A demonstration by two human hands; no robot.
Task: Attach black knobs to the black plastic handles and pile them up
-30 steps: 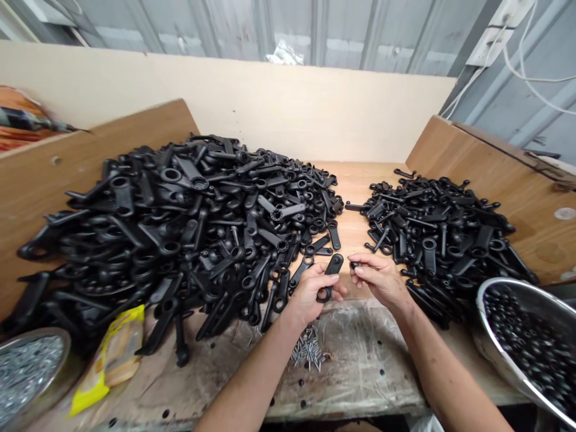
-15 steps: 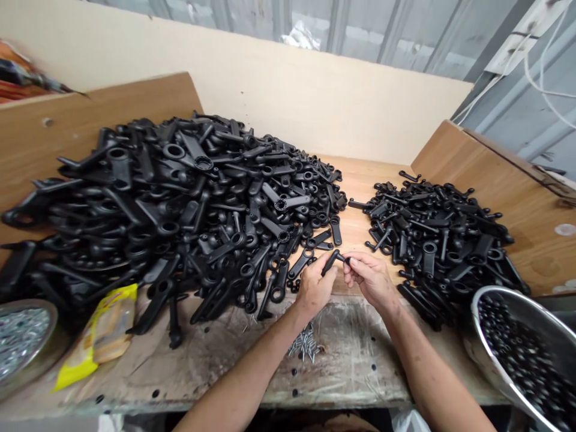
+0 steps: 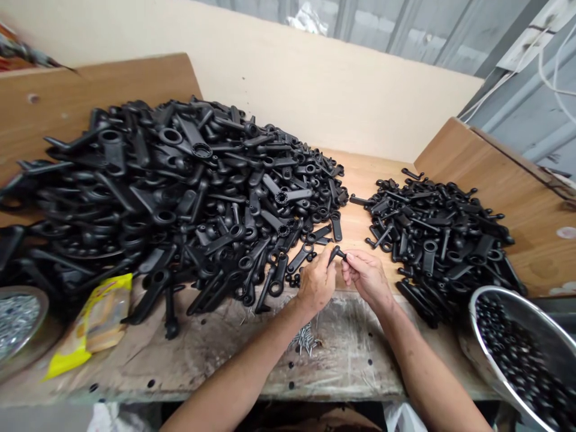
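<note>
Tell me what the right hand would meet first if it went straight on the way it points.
Most likely the black lever in the left hand, just ahead of the right hand; depth is hard to judge from this single view.

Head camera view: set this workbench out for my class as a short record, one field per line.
Left hand: grips a black lever
Right hand: fingertips closed at the lever's stub end, contact partly hidden
Left heap: black levers, the larger
Right heap: black levers, the smaller
Right bowl: small black pieces
Left bowl: small silvery pieces
Between forearms: thin metal pieces
Packet: yellow, beside left bowl
</note>
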